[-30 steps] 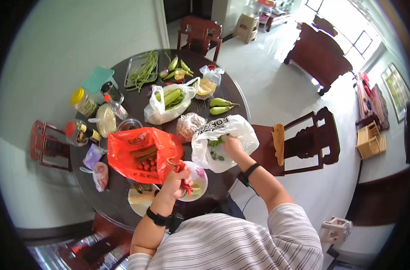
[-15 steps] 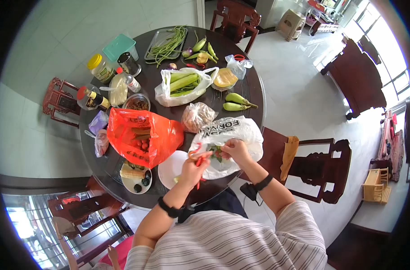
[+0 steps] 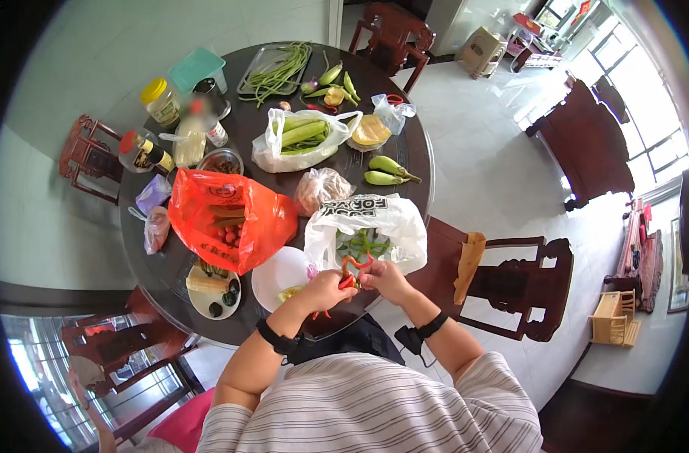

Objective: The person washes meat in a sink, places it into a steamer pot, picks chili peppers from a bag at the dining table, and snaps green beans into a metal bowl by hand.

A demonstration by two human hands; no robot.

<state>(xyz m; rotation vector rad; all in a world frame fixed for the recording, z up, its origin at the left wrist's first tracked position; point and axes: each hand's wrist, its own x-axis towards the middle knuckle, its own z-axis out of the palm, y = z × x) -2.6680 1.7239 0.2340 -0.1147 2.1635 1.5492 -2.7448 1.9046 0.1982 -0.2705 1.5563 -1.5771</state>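
Observation:
My left hand [image 3: 327, 291] is closed around several red chili peppers [image 3: 348, 279] near the table's front edge. Close beside it, my right hand [image 3: 386, 281] pinches at the peppers, its fingertips against them. Just beyond my hands lies an open white plastic bag [image 3: 409, 232] with green peppers or leaves [image 3: 366, 243] inside. A white plate [image 3: 273, 273] is partly covered by my left forearm and holds something pale green. To its left stands an open red bag [image 3: 273, 226] with red items in it.
A plate with corn [image 3: 208, 285], a bag of green gourds [image 3: 301, 136], two pale green eggplants [image 3: 390, 171], a tray of long beans [image 3: 278, 72] and jars [image 3: 159, 103] stand on the round table. Chairs [image 3: 522, 287] surround it. Another person's arm [image 3: 95, 411] shows at lower left.
My right hand has come out of the white bag and moved left and down to meet my left hand at the red peppers. The view has shifted.

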